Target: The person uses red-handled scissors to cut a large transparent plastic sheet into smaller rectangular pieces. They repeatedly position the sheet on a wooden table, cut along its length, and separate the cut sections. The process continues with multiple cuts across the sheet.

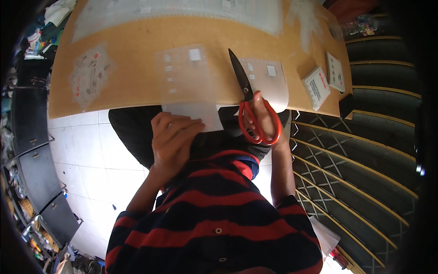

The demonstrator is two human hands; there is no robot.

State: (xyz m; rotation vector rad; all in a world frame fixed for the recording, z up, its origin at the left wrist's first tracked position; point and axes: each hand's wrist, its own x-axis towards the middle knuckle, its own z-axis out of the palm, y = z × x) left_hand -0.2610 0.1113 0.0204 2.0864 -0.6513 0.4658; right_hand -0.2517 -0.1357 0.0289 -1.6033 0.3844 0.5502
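My left hand (173,139) grips the near end of a translucent plastic sheet (185,82), fingers curled at its corner. The sheet lies on the brown table and its near end hangs past the edge over my lap. A small white label shows near its far end. In my right hand (263,118) is a pair of scissors (241,75) with red loop handles. Their dark blades look closed and point away from me, slightly left. Just beyond the scissors, another pale sheet (269,86) with a white label curls over the table's edge.
Printed clear packets (91,75) are piled at the table's left. Two stacks of printed cards or booklets, one nearer (315,89) and one farther (335,72), lie at the right. Large plastic sheets (178,16) cover the far side. A folding metal gate (356,150) stands right; dark cabinets (34,166) stand left.
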